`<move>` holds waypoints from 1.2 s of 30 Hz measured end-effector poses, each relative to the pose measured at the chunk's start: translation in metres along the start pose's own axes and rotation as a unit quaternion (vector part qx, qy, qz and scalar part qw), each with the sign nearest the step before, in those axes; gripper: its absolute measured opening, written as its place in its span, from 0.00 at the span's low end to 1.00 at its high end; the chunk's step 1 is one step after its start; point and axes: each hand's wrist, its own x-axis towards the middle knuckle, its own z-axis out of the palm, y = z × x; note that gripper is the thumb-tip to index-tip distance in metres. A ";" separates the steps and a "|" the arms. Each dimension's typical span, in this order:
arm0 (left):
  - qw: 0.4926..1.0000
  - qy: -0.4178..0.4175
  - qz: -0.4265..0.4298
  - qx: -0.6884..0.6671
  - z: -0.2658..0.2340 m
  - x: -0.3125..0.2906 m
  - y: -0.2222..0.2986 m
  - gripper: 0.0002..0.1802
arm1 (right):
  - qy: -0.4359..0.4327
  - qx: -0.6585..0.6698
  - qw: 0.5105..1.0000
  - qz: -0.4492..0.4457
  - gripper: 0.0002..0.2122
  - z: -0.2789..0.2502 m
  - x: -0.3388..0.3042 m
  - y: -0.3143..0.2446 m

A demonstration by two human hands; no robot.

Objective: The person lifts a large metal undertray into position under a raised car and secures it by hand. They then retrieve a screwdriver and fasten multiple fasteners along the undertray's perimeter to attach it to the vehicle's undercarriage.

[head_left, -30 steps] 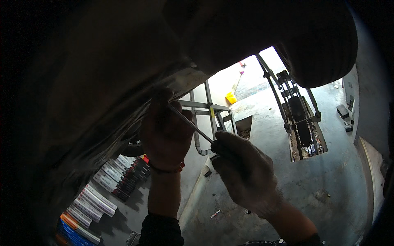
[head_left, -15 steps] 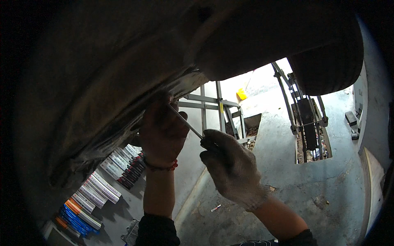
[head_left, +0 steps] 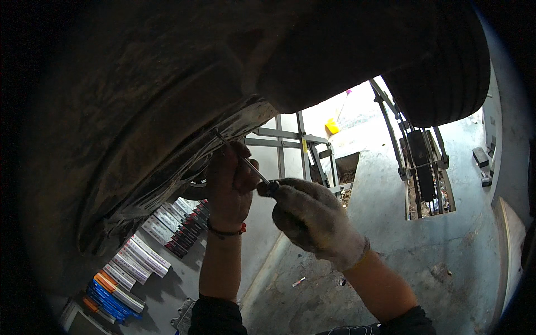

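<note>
My gloved right hand (head_left: 312, 215) is closed round the dark handle of what looks like a screwdriver. The thin metal shaft of the screwdriver (head_left: 257, 173) slants up and left, through the curled fingers of my bare left hand (head_left: 226, 184). Its tip meets the seam below the dark, dirty underbody panel (head_left: 156, 123) of a raised vehicle. A red beaded bracelet (head_left: 226, 230) circles my left wrist. Shadow hides any fastener at the tip.
A tyre (head_left: 446, 78) hangs at the upper right above a metal lift frame (head_left: 421, 167) in a floor pit. Grey metal framework (head_left: 290, 142) stands behind my hands. Several long boxes (head_left: 131, 259) line the lower left. A yellow object (head_left: 332, 126) lies farther back.
My left hand has come down from the panel edge, and its fingers are now round the shaft. The screwdriver's tip shows above them at the seam. My right hand stays on the handle.
</note>
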 end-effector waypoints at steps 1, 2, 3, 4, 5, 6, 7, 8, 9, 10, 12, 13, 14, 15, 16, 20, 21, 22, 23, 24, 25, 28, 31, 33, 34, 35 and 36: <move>0.998 0.026 0.024 0.057 0.001 -0.001 0.000 0.13 | 0.001 0.087 0.994 0.059 0.25 0.001 -0.002 -0.001; 0.997 0.049 0.018 0.064 0.002 -0.002 0.000 0.11 | -0.027 0.117 0.991 0.063 0.27 -0.002 -0.004 -0.005; 0.997 0.057 0.008 0.060 0.002 -0.002 0.001 0.09 | 0.021 0.069 0.996 0.052 0.30 0.001 -0.008 -0.003; 0.996 0.067 0.003 0.055 0.001 -0.002 0.003 0.08 | 0.052 0.033 0.998 0.026 0.32 0.003 -0.013 -0.002; 0.995 0.065 0.015 0.076 0.002 0.000 0.003 0.08 | 0.084 -0.088 0.993 0.000 0.34 0.006 -0.013 0.002; 0.992 0.069 0.034 0.096 0.002 0.002 0.003 0.08 | 0.134 -0.223 0.963 -0.068 0.33 0.011 -0.013 0.008; 0.989 0.073 0.053 0.119 0.003 0.002 0.002 0.09 | 0.165 -0.347 0.910 -0.155 0.32 0.014 -0.016 0.013; 0.990 0.084 0.051 0.104 0.004 0.003 0.002 0.09 | 0.185 -0.443 0.852 -0.208 0.30 0.017 -0.017 0.018; 0.991 0.093 0.048 0.089 0.006 0.004 0.000 0.10 | 0.198 -0.481 0.827 -0.212 0.29 0.018 -0.018 0.023; 0.991 0.104 0.040 0.077 0.009 0.005 -0.002 0.10 | 0.203 -0.505 0.809 -0.223 0.28 0.016 -0.018 0.026; 0.984 0.154 0.041 0.083 0.014 0.004 -0.004 0.11 | 0.219 -0.555 0.759 -0.262 0.25 0.014 -0.014 0.033; 0.980 0.169 0.055 0.085 0.016 0.004 -0.004 0.11 | 0.223 -0.528 0.783 -0.240 0.22 0.014 -0.014 0.036; 0.978 0.174 0.044 0.104 0.017 0.005 -0.002 0.10 | 0.225 -0.512 0.795 -0.236 0.22 0.013 -0.013 0.038; 0.977 0.169 0.044 0.120 0.018 0.005 -0.001 0.09 | 0.228 -0.496 0.806 -0.230 0.21 0.012 -0.011 0.039; 0.976 0.164 0.041 0.135 0.019 0.005 -0.001 0.09 | 0.232 -0.479 0.818 -0.221 0.21 0.011 -0.011 0.041; 0.991 0.106 -0.007 0.076 0.017 0.000 0.011 0.11 | 0.237 -0.438 0.842 -0.207 0.20 0.010 -0.006 0.044; 0.996 0.082 -0.023 0.017 0.015 -0.001 0.014 0.13 | 0.230 -0.448 0.838 -0.211 0.20 0.010 -0.006 0.045; 0.995 0.067 -0.039 -0.065 0.014 -0.004 0.016 0.16 | 0.227 -0.461 0.831 -0.214 0.20 0.010 -0.005 0.045; 0.995 0.039 -0.042 -0.077 0.012 -0.003 0.017 0.21 | 0.212 -0.452 0.834 -0.233 0.20 0.011 -0.005 0.045; 0.990 0.028 -0.057 -0.123 0.010 -0.002 0.017 0.22 | 0.208 -0.451 0.837 -0.231 0.21 0.011 -0.005 0.045; 0.982 0.022 -0.070 -0.175 0.008 -0.001 0.017 0.23 | 0.207 -0.457 0.834 -0.230 0.21 0.011 -0.006 0.044; 0.952 0.014 -0.117 -0.284 0.001 0.002 0.022 0.23 | 0.204 -0.500 0.812 -0.219 0.21 0.012 -0.009 0.036; 0.937 -0.028 -0.142 -0.318 -0.004 0.006 0.022 0.22 | 0.204 -0.568 0.776 -0.183 0.22 0.009 -0.016 0.024; 0.932 -0.051 -0.146 -0.327 -0.005 0.007 0.020 0.22 | 0.213 -0.628 0.725 -0.186 0.22 0.006 -0.021 0.015; 0.931 -0.053 -0.147 -0.331 -0.005 0.007 0.019 0.22 | 0.207 -0.645 0.707 -0.204 0.22 0.005 -0.023 0.012; 0.931 -0.064 -0.148 -0.327 -0.005 0.007 0.018 0.22 | 0.202 -0.661 0.691 -0.212 0.22 0.004 -0.025 0.009; 0.929 -0.067 -0.152 -0.332 -0.005 0.008 0.017 0.22 | 0.200 -0.677 0.676 -0.209 0.23 0.004 -0.027 0.007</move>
